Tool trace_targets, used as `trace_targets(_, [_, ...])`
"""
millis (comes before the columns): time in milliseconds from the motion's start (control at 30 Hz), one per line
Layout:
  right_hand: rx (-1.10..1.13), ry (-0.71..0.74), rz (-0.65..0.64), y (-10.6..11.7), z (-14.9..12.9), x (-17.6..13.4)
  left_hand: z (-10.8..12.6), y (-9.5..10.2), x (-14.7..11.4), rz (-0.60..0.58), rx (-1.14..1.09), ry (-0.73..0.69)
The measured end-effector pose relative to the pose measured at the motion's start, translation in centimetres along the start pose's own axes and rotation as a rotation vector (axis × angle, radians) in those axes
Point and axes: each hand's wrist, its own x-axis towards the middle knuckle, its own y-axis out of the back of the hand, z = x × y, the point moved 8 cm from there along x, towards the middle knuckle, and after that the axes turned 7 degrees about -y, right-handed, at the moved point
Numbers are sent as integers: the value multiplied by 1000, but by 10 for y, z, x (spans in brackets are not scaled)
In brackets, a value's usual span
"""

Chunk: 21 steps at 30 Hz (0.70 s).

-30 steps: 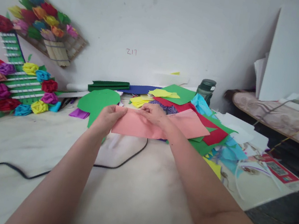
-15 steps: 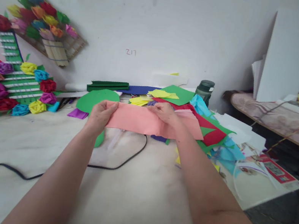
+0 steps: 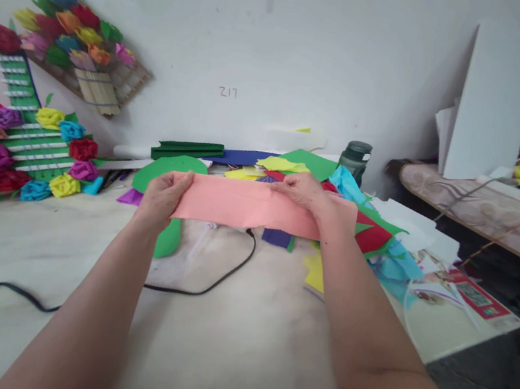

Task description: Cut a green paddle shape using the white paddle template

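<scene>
A long strip of salmon-pink paper [image 3: 233,204] is stretched level between my two hands, above the table. My left hand [image 3: 163,196] pinches its left end, thumb on the near face. My right hand [image 3: 301,192] grips the top edge right of the middle, its fingers closed. The strip's right end reaches past that hand and is partly behind my forearm. Beyond the strip lie green paper [image 3: 148,171], yellow paper pieces [image 3: 285,165] and red paper [image 3: 374,233].
Paper roses and a green striped panel [image 3: 30,144] stand at the left. A bunch of paper tulips [image 3: 82,32] leans on the wall. A dark bottle [image 3: 355,158] stands at the back. A black cable [image 3: 225,275] crosses the table. Blue scraps [image 3: 395,269] lie at right.
My left hand has moved a little left and my right hand slightly right and up. The pink strip now looks flatter and more fully spread.
</scene>
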Motion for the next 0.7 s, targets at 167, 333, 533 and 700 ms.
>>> trace_targets(167, [15, -46, -98, 1, 2, -6, 1, 3, 1, 20, 97, 2])
trace_targets(333, [25, 30, -248, -10, 1, -8, 4, 12, 0, 47, 129, -9])
trace_targets(533, [27, 124, -66, 6, -6, -2, 11, 12, -3, -116, 132, 16])
trace_targets(700, [-2, 152, 39, 19, -18, -8, 15, 26, 0, -189, 327, -41])
